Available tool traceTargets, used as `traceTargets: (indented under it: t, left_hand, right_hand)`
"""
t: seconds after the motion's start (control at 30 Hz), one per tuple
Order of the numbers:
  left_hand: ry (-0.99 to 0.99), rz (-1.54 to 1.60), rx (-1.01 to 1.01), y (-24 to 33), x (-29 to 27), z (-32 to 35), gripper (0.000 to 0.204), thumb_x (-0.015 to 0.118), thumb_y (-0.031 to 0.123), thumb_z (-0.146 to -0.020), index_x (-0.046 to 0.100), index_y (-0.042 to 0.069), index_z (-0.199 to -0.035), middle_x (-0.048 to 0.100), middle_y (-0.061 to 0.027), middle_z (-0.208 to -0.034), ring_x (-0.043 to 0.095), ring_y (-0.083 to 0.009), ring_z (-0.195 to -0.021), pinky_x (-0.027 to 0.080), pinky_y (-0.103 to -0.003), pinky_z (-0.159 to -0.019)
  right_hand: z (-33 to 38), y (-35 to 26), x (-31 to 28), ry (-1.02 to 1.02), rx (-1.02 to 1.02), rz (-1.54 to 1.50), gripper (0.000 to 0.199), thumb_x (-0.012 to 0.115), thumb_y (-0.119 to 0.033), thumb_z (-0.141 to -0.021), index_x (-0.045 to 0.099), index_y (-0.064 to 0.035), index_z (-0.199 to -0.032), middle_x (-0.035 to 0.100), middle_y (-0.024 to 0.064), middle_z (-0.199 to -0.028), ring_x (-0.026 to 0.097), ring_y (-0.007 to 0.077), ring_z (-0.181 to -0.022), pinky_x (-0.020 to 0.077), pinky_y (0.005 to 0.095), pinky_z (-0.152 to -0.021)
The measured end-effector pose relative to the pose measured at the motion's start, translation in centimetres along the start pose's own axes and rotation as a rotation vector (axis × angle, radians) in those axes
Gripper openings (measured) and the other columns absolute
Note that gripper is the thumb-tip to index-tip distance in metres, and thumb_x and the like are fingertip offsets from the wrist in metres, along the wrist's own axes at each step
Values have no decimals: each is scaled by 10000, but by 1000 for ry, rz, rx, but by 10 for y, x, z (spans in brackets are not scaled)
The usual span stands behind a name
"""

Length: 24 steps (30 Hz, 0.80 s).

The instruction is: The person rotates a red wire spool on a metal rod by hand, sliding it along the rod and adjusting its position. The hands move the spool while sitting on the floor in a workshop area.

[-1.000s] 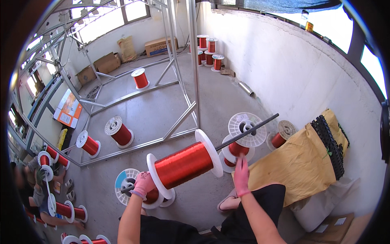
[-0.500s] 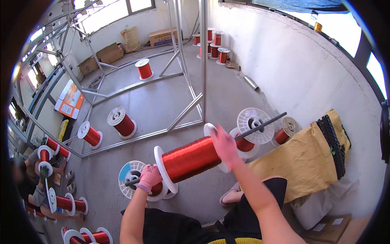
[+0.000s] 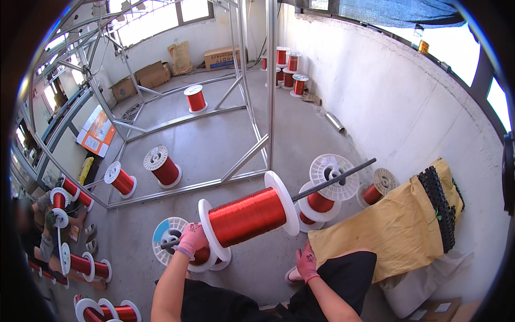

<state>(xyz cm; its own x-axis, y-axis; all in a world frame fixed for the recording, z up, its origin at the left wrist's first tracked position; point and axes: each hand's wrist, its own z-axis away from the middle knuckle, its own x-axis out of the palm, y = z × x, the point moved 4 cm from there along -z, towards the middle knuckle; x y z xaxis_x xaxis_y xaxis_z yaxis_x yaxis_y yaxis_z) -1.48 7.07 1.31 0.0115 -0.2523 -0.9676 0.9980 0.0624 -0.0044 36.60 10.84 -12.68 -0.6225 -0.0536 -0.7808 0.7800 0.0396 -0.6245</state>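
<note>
The metal frame (image 3: 252,112) stands on the concrete floor (image 3: 214,139) beyond the work. Held in the air at centre is the spool of red wire (image 3: 248,216), threaded on a dark steel rod (image 3: 332,180). Judged heavy, rigid, with fragile white flanges and a slippery winding; best carried by the rod at both ends. Left hand (image 3: 190,240), grip closed on the rod's near end. Right hand (image 3: 307,261) rests open on the knee, holding nothing.

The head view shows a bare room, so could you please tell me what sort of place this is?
Probably a small wire-winding workshop. Red wire spools with white flanges stand about the concrete floor, a metal frame fills the middle, and the left hand holds a rod carrying a big spool.
</note>
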Motion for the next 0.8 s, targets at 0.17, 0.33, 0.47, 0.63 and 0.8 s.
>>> traceTargets:
  t: [0.17,0.33,0.47,0.63,0.8]
  left_hand:
    - [12,-18,14,5,-3,1,280,550,297,-748,665,72,-868,662,-136,-867,650,-293,-774,512,-392,-667]
    - [-3,-9,8,9,-14,5,275,537,290,-761,665,73,-869,663,-131,-876,651,-289,-773,513,-395,-668]
    - [-40,10,-21,13,-15,6,290,527,295,-763,666,67,-876,661,-135,-883,645,-294,-799,510,-388,-702]
    - [-53,55,-90,1,-14,11,293,546,310,-743,668,63,-841,657,-141,-876,639,-299,-812,504,-389,-728]
    - [18,133,-18,20,-17,-5,302,557,322,-738,669,61,-839,653,-149,-866,634,-304,-813,502,-389,-740]
  right_hand:
    - [2,0,8,23,-53,-23,533,502,-233,-864,337,82,-1261,480,290,-1193,483,401,-1093,382,430,-935]
    - [2,-10,4,14,-51,-58,503,498,-231,-869,370,80,-1242,497,291,-1169,498,399,-1072,401,416,-917]
    - [-1,-12,-12,-9,25,-242,454,472,-230,-892,400,64,-1230,520,258,-1152,504,380,-1069,404,388,-913]
    - [-39,-105,-98,226,-81,-749,454,422,-273,-942,389,24,-1284,540,167,-1156,528,269,-1082,386,314,-928]
    - [-187,-175,-147,116,-281,-561,370,428,-254,-912,505,14,-1154,562,208,-1083,532,285,-1046,394,351,-892]
